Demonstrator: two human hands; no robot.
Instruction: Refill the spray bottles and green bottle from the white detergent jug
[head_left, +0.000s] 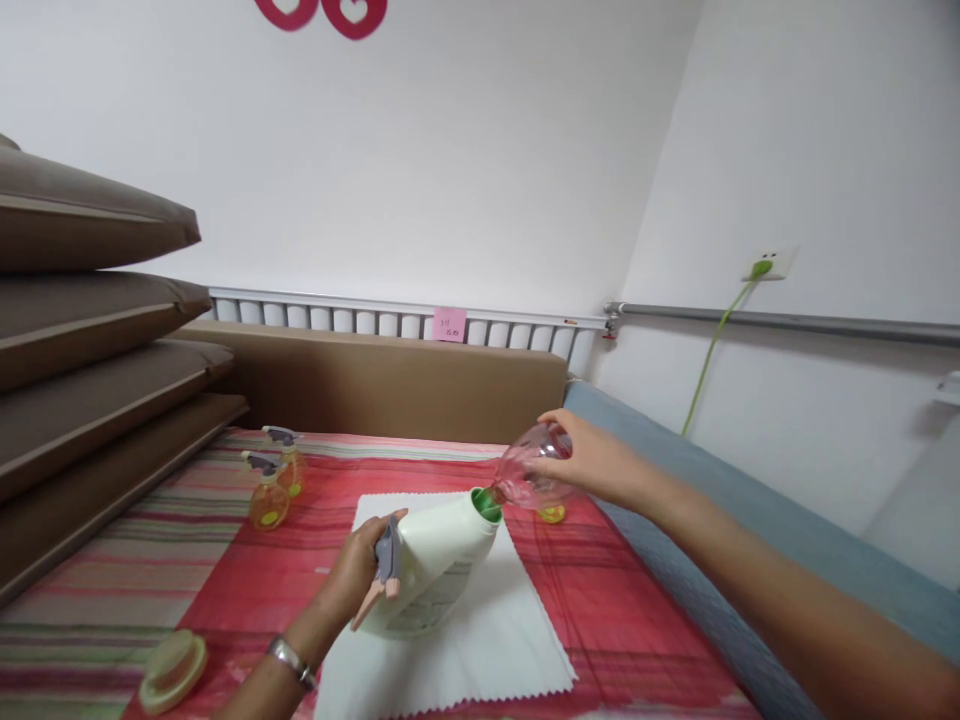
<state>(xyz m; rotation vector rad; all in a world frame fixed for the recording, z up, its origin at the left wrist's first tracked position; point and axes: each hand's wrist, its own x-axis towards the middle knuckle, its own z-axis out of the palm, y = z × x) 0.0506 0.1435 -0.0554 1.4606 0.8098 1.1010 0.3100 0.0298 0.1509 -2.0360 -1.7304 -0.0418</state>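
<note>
My left hand [358,562] is closed around a grey and peach spray trigger head [387,560], against the side of a large white bottle [435,550]. The white bottle leans to the right over a white zigzag-edged cloth, its green-lined mouth facing up and right. In my right hand [571,455] is a clear pinkish spray bottle body [529,468], tipped so that its neck meets the white bottle's mouth. Whether liquid is flowing cannot be made out. How the left fingers hold the white bottle is partly hidden.
Two small orange spray bottles [270,500] with grey heads stand at the left. A cream round lid [172,670] lies front left. Stacked brown cushions [97,310] rise along the left side. A yellow disc [551,514] shows beneath the pinkish bottle. A blue padded surface [675,500] borders the right.
</note>
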